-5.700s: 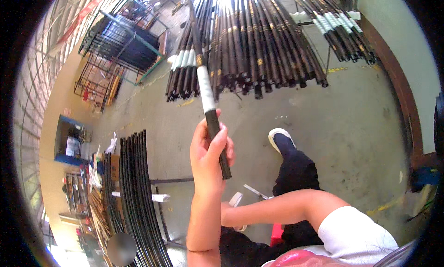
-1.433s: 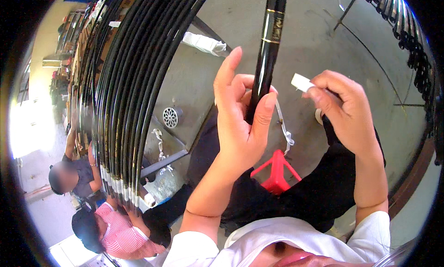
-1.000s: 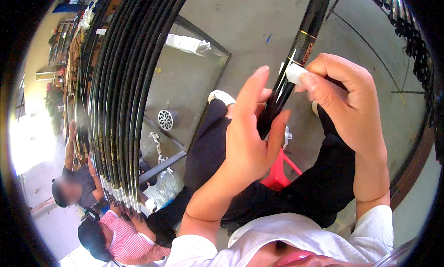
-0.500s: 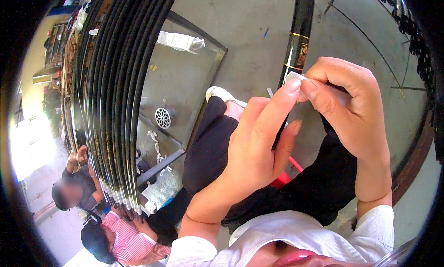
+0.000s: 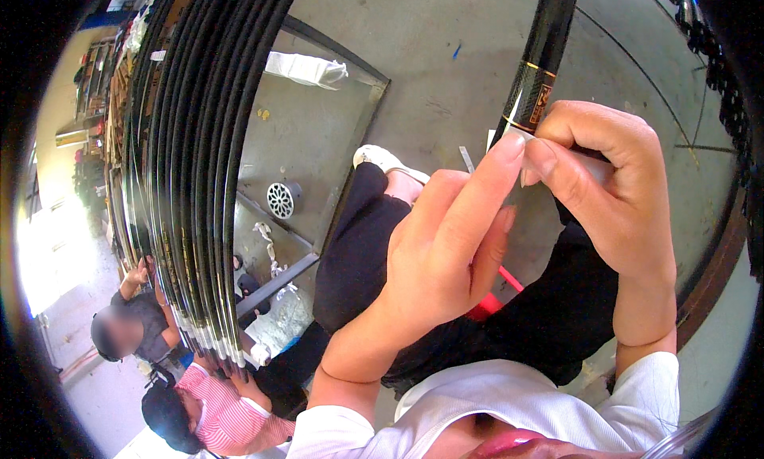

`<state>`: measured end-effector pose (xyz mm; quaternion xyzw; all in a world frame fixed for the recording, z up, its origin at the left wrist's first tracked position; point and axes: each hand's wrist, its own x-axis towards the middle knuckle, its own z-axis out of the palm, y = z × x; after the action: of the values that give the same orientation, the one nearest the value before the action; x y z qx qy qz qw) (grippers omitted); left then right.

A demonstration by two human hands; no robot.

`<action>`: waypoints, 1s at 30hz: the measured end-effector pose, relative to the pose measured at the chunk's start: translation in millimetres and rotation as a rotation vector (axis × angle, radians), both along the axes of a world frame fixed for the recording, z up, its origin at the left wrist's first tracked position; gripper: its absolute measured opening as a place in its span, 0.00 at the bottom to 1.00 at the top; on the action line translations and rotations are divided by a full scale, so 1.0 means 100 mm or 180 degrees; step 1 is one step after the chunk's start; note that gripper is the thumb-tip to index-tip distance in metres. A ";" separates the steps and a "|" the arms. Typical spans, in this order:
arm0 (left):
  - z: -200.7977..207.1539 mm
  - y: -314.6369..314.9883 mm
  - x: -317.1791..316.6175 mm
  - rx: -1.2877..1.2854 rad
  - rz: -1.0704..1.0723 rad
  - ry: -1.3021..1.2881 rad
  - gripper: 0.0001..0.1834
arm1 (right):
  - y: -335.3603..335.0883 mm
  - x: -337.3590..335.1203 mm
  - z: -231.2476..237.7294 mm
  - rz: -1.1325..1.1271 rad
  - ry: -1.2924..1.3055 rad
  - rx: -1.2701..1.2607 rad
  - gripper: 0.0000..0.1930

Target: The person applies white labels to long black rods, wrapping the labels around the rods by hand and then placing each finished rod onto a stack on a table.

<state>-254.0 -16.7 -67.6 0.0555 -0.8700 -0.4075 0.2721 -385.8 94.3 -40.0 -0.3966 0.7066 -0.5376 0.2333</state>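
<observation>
A black rod with gold bands and a small decorated label slants down from the top toward my hands. Just below the label, a small whitish slip is pinched between fingertips; whether it is paper or film I cannot tell. My right hand grips the slip between thumb and bent index finger, the other fingers curled. Beside it, my left hand meets the slip with its index fingertip; its thumb sits lower, and the remaining fingers are partly hidden. Behind my hands, the rod's lower part is mostly hidden.
At left stands a long row of black rods with pale lower ends. Two people, one in a striped shirt, are near it. A metal frame bears a white packet. A round drain cover and a red object are lower down.
The rod's upper part has swung right, and its label shows more squarely. My hands have shifted slightly right, still together at the slip.
</observation>
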 end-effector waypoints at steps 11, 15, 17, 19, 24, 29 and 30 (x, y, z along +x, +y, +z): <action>-0.11 0.04 0.01 0.0180 -0.0029 0.0212 0.32 | 0.03 0.00 -0.01 -0.0028 -0.0024 0.0026 0.09; -0.10 0.03 -0.01 0.0080 -0.0059 0.0275 0.32 | 0.03 0.01 0.00 -0.0041 -0.0042 0.0030 0.09; -0.11 0.03 0.00 0.0111 -0.0110 0.0253 0.33 | 0.03 0.01 -0.01 -0.0049 -0.0048 0.0040 0.09; -0.12 0.03 0.01 0.0148 -0.0113 0.0266 0.33 | 0.03 0.02 0.00 -0.0038 -0.0051 0.0049 0.09; -0.09 0.03 -0.01 0.0171 -0.0095 0.0257 0.32 | 0.04 0.02 0.01 -0.0059 -0.0094 0.0039 0.09; -0.09 0.04 0.01 0.0246 -0.0095 0.0211 0.32 | 0.03 0.01 0.00 -0.0031 -0.0219 0.0000 0.09; -0.09 0.03 0.01 0.0237 -0.0095 0.0218 0.32 | 0.04 0.01 0.01 -0.0028 -0.0229 -0.0002 0.09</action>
<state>-253.1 -13.2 -76.5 0.0387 -0.8451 -0.4452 0.2934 -384.8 97.9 -39.3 -0.3740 0.6993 -0.5528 0.2560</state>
